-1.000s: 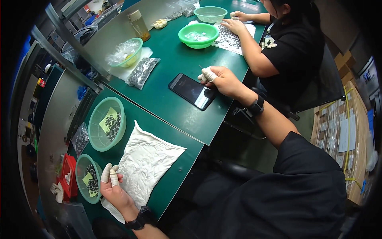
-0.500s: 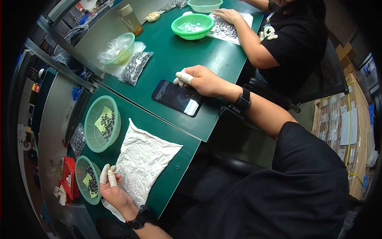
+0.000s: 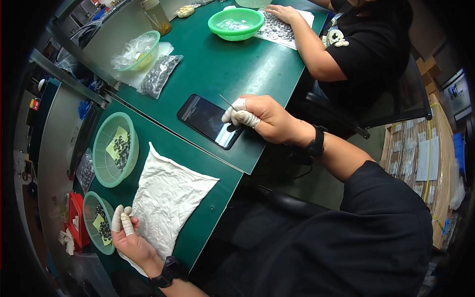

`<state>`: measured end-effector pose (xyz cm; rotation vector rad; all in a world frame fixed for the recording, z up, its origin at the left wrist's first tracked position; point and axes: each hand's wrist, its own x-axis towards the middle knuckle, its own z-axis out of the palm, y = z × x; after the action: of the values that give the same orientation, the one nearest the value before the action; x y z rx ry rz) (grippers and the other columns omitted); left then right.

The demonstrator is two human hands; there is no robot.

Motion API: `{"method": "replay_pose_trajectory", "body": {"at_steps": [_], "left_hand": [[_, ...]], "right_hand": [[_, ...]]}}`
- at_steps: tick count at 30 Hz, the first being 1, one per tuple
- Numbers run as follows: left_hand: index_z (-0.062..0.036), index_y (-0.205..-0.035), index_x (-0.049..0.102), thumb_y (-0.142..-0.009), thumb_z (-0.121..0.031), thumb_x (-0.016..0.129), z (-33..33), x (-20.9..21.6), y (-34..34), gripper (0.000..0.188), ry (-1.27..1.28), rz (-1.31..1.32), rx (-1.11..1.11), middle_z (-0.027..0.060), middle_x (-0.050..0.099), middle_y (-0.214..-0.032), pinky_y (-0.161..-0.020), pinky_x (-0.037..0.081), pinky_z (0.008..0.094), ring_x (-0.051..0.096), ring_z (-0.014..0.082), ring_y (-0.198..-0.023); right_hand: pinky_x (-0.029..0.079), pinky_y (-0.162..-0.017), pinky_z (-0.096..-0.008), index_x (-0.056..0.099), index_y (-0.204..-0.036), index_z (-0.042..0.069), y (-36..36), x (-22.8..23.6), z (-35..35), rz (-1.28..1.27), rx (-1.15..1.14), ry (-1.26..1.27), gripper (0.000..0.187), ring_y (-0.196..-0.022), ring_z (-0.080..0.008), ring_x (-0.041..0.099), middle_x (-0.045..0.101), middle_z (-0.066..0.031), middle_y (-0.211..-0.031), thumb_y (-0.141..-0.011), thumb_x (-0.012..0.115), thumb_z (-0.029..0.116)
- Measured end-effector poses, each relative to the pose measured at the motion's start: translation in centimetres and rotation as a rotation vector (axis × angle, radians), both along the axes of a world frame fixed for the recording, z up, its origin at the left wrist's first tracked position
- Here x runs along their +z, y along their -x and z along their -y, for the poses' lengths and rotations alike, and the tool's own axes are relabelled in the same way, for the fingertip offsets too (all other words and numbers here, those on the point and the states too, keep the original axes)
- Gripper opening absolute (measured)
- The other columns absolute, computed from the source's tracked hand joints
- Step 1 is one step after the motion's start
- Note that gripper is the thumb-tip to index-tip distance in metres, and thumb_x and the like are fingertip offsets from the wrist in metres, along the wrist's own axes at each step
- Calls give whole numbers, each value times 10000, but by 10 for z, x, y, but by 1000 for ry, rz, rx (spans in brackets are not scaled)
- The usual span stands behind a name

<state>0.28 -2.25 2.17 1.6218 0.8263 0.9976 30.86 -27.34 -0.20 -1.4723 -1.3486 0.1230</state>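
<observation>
My right hand (image 3: 267, 119), with white finger cots on its fingertips, is closed around a thin metal rod (image 3: 226, 101) whose tip points up and left. It hovers over the right end of a dark smartphone (image 3: 205, 119) on the green table. My left hand (image 3: 132, 243) also wears finger cots. Its thumb and fingers are pinched together above the left edge of a crumpled white cloth (image 3: 170, 198); whatever they hold is too small to make out. Beside it stands a small green basket (image 3: 110, 251) with small dark round parts and a yellow note.
A larger green basket (image 3: 133, 157) holds similar parts. Further off are a bag of dark parts (image 3: 161, 75), a basket with plastic bags (image 3: 157, 49), a bottle (image 3: 157, 19) and a bright green bowl (image 3: 235, 33). A co-worker's hand (image 3: 282, 13) rests on a sheet of parts at right.
My right hand has turned and come nearer, exposing more of the rod. The whole scene has shifted slightly left. My left hand stays pinched by the cloth.
</observation>
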Motion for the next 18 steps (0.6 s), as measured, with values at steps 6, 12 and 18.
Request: {"method": "replay_pose_trajectory", "body": {"at_steps": [6, 12, 18], "left_hand": [[47, -1151, 603, -944, -52, 533, -2, -2, 0, 240, 8, 2, 12, 88, 677, -949, -638, 433, 175, 535, 64, -692], [49, -1152, 602, -941, -55, 538, -2, 0, 2, 243, -8, -8, 20, 87, 675, -948, -638, 427, 175, 530, 64, -696], [55, -1154, 598, -944, -53, 533, 3, 4, 1, 245, -16, -25, 36, 85, 673, -946, -643, 428, 177, 527, 66, -694]], "right_hand": [[464, -764, -340, 614, -954, 11, 5, 2, -9, 19, 39, -21, 157, -819, -257, 593, 637, -105, -885, -948, 527, 142], [470, -751, -341, 608, -956, 1, 3, 4, -6, 136, -1, 47, 111, -802, -264, 590, 633, -114, -881, -914, 554, 89], [478, -684, -288, 608, -957, -24, -3, 7, 7, 59, -118, 4, 160, -721, -185, 579, 597, -94, -823, -955, 488, 82]]}}
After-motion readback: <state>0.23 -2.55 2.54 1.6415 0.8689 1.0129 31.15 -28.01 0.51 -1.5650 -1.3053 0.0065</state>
